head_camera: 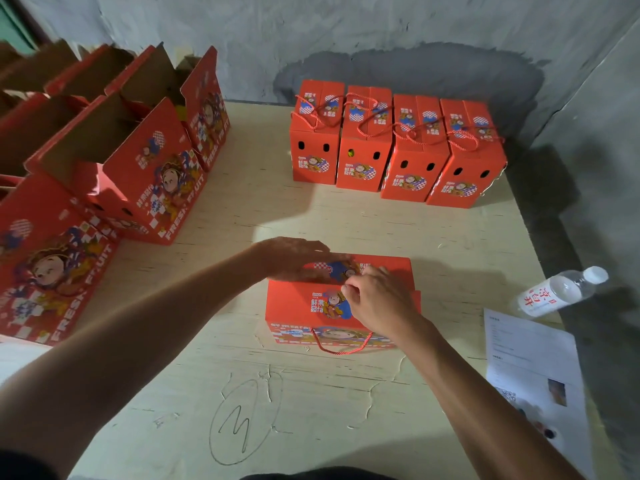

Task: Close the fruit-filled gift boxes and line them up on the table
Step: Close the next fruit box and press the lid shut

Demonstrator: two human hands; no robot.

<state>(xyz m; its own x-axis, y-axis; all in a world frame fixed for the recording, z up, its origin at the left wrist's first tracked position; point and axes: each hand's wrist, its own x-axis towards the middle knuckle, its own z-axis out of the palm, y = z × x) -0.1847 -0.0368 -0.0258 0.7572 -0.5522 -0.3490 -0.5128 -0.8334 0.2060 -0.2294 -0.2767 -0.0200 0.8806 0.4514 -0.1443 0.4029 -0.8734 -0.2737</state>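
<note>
A circled number "3" [246, 421] is pencilled on the pale bench [194, 375] nearest the person. Just beyond it a red gift box [304, 306] sits mid-bench, its long axis running left to right, its red cord handle [341, 344] drooping over the near face. The left hand [294, 259] lies across the far top flap, fingers straight and together, pressing flat. The right hand [375, 301] rests on the near flap at the centre seam, fingers curled inward; whether they pinch anything cannot be told. The lid carries a cartoon face and Chinese characters under a small "GOOD" mark.

To the right, near the bench edge, lies a printed sheet of paper [533, 368] with a small photo on it, its text too small to read. Beside it a clear plastic water bottle [561, 292] lies on its side, white cap pointing away to the right, red Chinese characters on its label.

On the left, open gift boxes [152, 174] stand with flaps raised, their sides reading "FRESH FRUIT" beside the same cartoon figure.

At the far edge, against the grey wall [381, 36], four closed gift boxes [394, 147] stand side by side in a row, touching, narrow ends with paired oval holes facing the person, cord handles lying over their tops.
</note>
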